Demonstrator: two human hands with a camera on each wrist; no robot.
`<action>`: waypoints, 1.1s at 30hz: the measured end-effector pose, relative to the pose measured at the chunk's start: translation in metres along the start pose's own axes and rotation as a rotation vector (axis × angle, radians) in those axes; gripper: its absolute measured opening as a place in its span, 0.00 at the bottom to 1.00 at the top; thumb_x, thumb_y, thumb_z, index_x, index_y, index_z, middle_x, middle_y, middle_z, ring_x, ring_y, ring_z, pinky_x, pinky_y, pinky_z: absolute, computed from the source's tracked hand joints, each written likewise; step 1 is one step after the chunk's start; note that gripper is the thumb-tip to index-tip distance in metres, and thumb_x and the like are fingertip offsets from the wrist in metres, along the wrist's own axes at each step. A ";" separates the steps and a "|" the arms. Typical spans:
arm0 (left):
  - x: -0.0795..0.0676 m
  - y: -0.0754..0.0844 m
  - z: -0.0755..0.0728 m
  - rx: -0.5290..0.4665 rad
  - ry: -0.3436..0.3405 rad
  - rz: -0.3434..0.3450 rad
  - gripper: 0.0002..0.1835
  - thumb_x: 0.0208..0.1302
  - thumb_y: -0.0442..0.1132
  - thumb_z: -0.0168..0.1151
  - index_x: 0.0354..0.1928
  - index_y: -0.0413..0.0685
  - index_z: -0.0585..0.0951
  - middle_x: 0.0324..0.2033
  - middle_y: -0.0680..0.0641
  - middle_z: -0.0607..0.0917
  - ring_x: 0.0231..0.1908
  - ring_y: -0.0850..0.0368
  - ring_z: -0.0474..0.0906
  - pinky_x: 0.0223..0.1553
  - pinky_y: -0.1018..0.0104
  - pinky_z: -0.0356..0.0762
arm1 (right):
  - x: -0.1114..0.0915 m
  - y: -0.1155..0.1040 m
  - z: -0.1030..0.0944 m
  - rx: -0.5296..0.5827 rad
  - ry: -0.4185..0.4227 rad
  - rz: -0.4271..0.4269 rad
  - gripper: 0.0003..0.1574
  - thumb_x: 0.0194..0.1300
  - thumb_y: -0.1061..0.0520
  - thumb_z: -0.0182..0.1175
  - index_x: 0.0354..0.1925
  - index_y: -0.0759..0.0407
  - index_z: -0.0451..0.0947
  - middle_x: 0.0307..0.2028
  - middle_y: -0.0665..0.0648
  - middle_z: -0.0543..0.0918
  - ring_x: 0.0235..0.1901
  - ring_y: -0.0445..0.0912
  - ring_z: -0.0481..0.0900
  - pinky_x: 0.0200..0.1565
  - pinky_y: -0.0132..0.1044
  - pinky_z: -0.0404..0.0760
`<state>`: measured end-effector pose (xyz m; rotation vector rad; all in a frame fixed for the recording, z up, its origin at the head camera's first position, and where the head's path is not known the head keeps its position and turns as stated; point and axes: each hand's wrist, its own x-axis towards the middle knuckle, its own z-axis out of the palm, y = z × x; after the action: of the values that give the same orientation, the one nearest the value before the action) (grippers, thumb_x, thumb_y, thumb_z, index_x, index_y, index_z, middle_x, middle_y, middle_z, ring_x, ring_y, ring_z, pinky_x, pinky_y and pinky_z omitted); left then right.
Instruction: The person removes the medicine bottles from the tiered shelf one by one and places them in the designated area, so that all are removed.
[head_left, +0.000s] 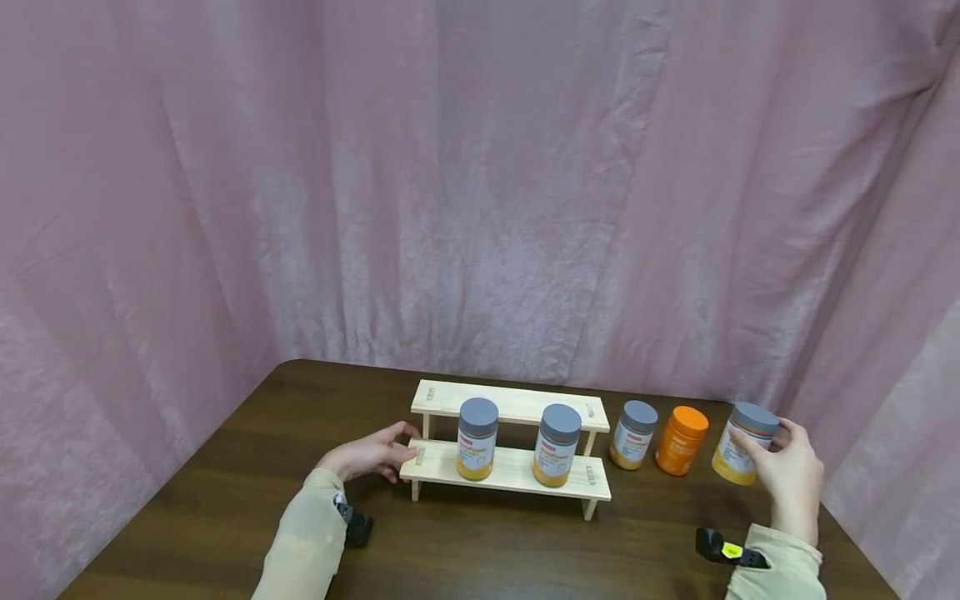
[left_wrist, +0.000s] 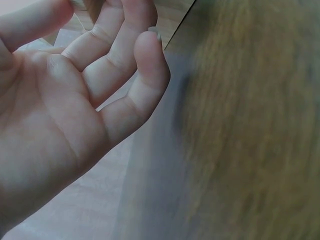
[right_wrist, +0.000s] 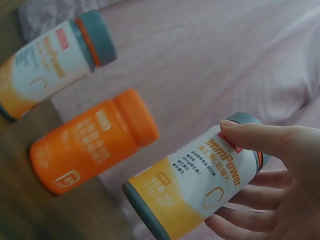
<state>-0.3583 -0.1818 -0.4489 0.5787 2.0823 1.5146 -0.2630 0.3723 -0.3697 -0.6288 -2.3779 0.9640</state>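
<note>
At the right, my right hand (head_left: 795, 473) holds a white-and-yellow vitamin bottle (head_left: 735, 454) with a grey lid. In the right wrist view the thumb lies across the bottle's (right_wrist: 195, 177) upper label, with the other fingers behind it. Whether its base touches the table cannot be told. My left hand (head_left: 369, 456) grips the left end of a two-step wooden rack (head_left: 510, 471) between thumb and fingers. Two similar grey-lidded bottles, a left one (head_left: 477, 442) and a right one (head_left: 557, 450), stand upright on the rack's lower step.
Between the rack and my right hand stand another grey-lidded bottle (head_left: 632, 437) and an orange bottle (head_left: 681, 442). The rack's upper step (head_left: 502, 400) is behind the lower one. Pink curtains (head_left: 480, 208) hang behind the dark wooden table (head_left: 480, 550).
</note>
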 end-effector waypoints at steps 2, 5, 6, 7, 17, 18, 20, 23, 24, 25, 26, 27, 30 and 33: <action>0.000 -0.001 0.000 -0.001 -0.005 0.008 0.24 0.71 0.42 0.53 0.59 0.36 0.59 0.36 0.49 0.83 0.35 0.59 0.80 0.35 0.64 0.76 | 0.003 0.005 0.004 -0.024 -0.015 -0.005 0.50 0.62 0.42 0.61 0.68 0.71 0.57 0.59 0.76 0.73 0.57 0.67 0.70 0.59 0.58 0.66; 0.000 -0.001 -0.001 -0.001 -0.004 0.010 0.24 0.71 0.43 0.53 0.59 0.37 0.59 0.36 0.49 0.83 0.35 0.59 0.80 0.35 0.64 0.76 | 0.005 0.012 0.008 -0.052 -0.026 -0.009 0.48 0.61 0.42 0.62 0.65 0.74 0.60 0.57 0.78 0.73 0.56 0.69 0.71 0.58 0.58 0.66; 0.000 -0.001 -0.001 -0.001 -0.003 0.007 0.24 0.71 0.43 0.53 0.59 0.37 0.59 0.36 0.49 0.83 0.35 0.59 0.80 0.35 0.64 0.76 | 0.006 0.014 0.009 -0.057 -0.029 -0.006 0.48 0.61 0.43 0.62 0.64 0.74 0.60 0.56 0.78 0.73 0.55 0.69 0.71 0.57 0.58 0.67; 0.000 -0.001 -0.001 -0.001 -0.003 0.004 0.24 0.71 0.43 0.53 0.60 0.37 0.59 0.36 0.49 0.83 0.35 0.59 0.80 0.35 0.64 0.76 | 0.006 0.016 0.010 -0.053 -0.034 0.002 0.48 0.61 0.43 0.62 0.64 0.75 0.60 0.57 0.78 0.73 0.55 0.69 0.71 0.58 0.58 0.67; -0.002 0.007 0.001 0.021 0.007 -0.007 0.23 0.71 0.41 0.53 0.59 0.36 0.59 0.36 0.47 0.83 0.33 0.58 0.80 0.35 0.64 0.76 | 0.009 0.036 0.028 0.025 -0.060 0.069 0.50 0.60 0.47 0.65 0.66 0.75 0.55 0.58 0.80 0.69 0.57 0.70 0.68 0.59 0.60 0.65; -0.003 0.008 0.001 0.023 0.009 -0.009 0.23 0.71 0.41 0.53 0.58 0.36 0.59 0.36 0.47 0.83 0.33 0.58 0.80 0.35 0.64 0.76 | 0.010 0.038 0.030 0.039 -0.057 0.071 0.50 0.60 0.47 0.65 0.66 0.75 0.55 0.58 0.80 0.69 0.57 0.70 0.68 0.59 0.60 0.65; -0.003 0.009 0.001 0.028 0.013 -0.011 0.22 0.71 0.41 0.53 0.58 0.37 0.59 0.36 0.47 0.83 0.33 0.58 0.80 0.35 0.64 0.76 | 0.010 0.042 0.034 0.072 -0.045 0.078 0.49 0.59 0.48 0.65 0.66 0.75 0.56 0.58 0.80 0.69 0.57 0.69 0.68 0.58 0.59 0.66; -0.003 0.008 0.002 0.031 0.019 -0.015 0.22 0.71 0.41 0.53 0.58 0.37 0.60 0.36 0.48 0.83 0.33 0.58 0.80 0.35 0.64 0.75 | 0.011 0.046 0.038 0.123 -0.025 0.091 0.50 0.60 0.48 0.65 0.67 0.73 0.55 0.59 0.79 0.69 0.58 0.69 0.68 0.59 0.59 0.66; -0.003 0.008 0.002 0.031 0.022 -0.018 0.22 0.71 0.42 0.53 0.58 0.38 0.60 0.36 0.48 0.83 0.33 0.58 0.79 0.35 0.64 0.75 | 0.012 0.047 0.040 0.136 -0.022 0.097 0.50 0.60 0.47 0.65 0.68 0.72 0.55 0.60 0.79 0.69 0.59 0.68 0.68 0.60 0.59 0.66; -0.003 0.007 0.002 0.032 0.024 -0.021 0.22 0.71 0.42 0.53 0.58 0.38 0.60 0.36 0.48 0.83 0.33 0.58 0.79 0.35 0.64 0.75 | 0.012 0.048 0.041 0.150 -0.019 0.103 0.50 0.60 0.46 0.65 0.69 0.71 0.55 0.61 0.79 0.68 0.60 0.68 0.67 0.60 0.59 0.66; -0.003 0.006 0.002 0.032 0.026 -0.025 0.23 0.71 0.42 0.54 0.59 0.38 0.60 0.36 0.48 0.83 0.33 0.58 0.79 0.35 0.64 0.75 | 0.012 0.049 0.042 0.161 -0.019 0.108 0.51 0.61 0.46 0.64 0.70 0.70 0.54 0.62 0.78 0.68 0.61 0.67 0.67 0.61 0.59 0.65; -0.003 0.006 0.002 0.034 0.028 -0.027 0.23 0.71 0.43 0.54 0.59 0.39 0.60 0.36 0.48 0.83 0.33 0.58 0.79 0.35 0.64 0.76 | 0.013 0.050 0.043 0.172 -0.022 0.111 0.51 0.61 0.45 0.64 0.70 0.69 0.53 0.63 0.78 0.67 0.62 0.68 0.66 0.62 0.60 0.64; -0.002 0.004 0.002 0.035 0.033 -0.035 0.24 0.71 0.44 0.55 0.59 0.39 0.60 0.36 0.48 0.83 0.33 0.58 0.79 0.35 0.63 0.76 | 0.013 0.052 0.046 0.188 -0.033 0.113 0.51 0.63 0.44 0.62 0.72 0.67 0.51 0.64 0.78 0.65 0.64 0.68 0.63 0.64 0.61 0.63; -0.002 0.003 0.001 0.035 0.035 -0.034 0.24 0.70 0.44 0.55 0.59 0.39 0.60 0.37 0.48 0.83 0.33 0.58 0.79 0.35 0.63 0.76 | 0.013 0.054 0.048 0.201 -0.054 0.104 0.51 0.65 0.44 0.60 0.73 0.65 0.49 0.66 0.77 0.63 0.66 0.68 0.61 0.64 0.61 0.61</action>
<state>-0.3559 -0.1807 -0.4457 0.5305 2.1383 1.4822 -0.2897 0.3908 -0.4362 -0.6611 -2.2752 1.2607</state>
